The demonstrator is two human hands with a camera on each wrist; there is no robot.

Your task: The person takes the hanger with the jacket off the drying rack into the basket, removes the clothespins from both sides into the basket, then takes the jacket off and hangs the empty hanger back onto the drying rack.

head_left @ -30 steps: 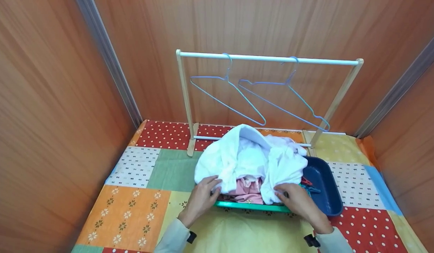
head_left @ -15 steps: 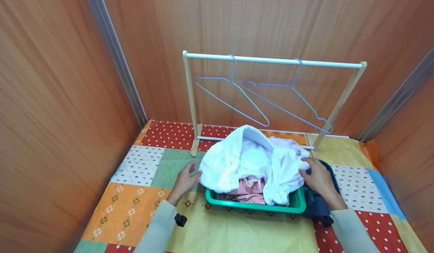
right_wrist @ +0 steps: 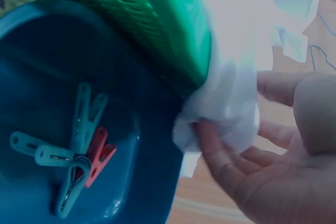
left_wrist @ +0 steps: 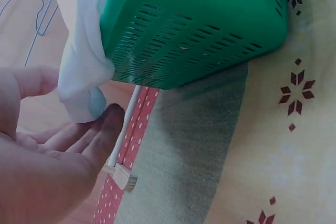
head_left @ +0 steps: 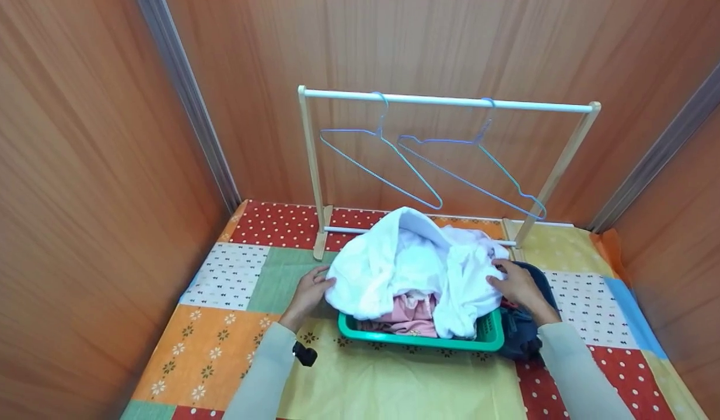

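A bulky white garment with a hood-like fold lies heaped over the green basket, its sides hanging past the rim. Folded pink cloth shows beneath it at the front. My left hand holds the garment's left edge, and in the left wrist view the white cloth sits between thumb and fingers. On the other side my right hand grips the right edge. In the right wrist view its fingertips press into a fold of the cloth.
Behind the basket stands a wooden rack with a white rail. Two blue wire hangers hang from it. A dark blue basin with several clothespins stands right of the basket. Wood-grain panels enclose the patchwork cloth.
Both hands have moved from the garment's front edges out to its left and right sides and now hold it there. The garment and basket look little changed.
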